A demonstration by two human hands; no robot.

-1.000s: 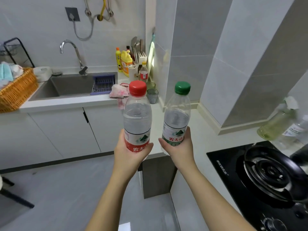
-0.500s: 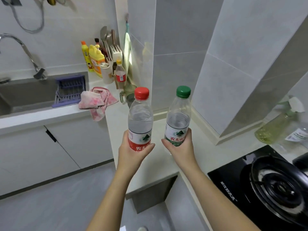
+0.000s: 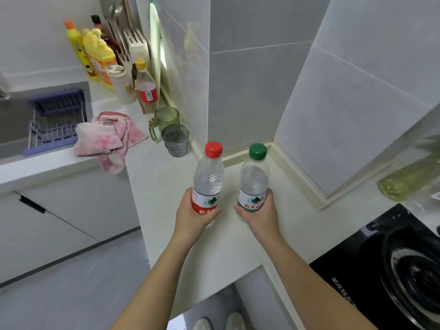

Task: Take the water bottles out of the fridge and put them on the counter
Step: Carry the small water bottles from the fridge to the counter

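Note:
I hold two clear water bottles upright, side by side, over the white counter (image 3: 238,248) near the tiled wall corner. My left hand (image 3: 194,216) grips the lower part of the red-capped bottle (image 3: 209,179) with its red label. My right hand (image 3: 258,216) grips the green-capped bottle (image 3: 253,179) at its green label. Both bottle bases are hidden behind my hands, so I cannot tell whether they touch the counter.
A grey glass (image 3: 175,141) and a green mug (image 3: 165,121) stand just left of the bottles. A pink cloth (image 3: 107,136) hangs over the counter edge by the sink (image 3: 14,115). Detergent bottles (image 3: 100,53) crowd the far corner. A black gas hob (image 3: 390,272) lies at right.
I have stepped closer to the counter and both bottles have moved forward and down over it. My grip on each is unchanged.

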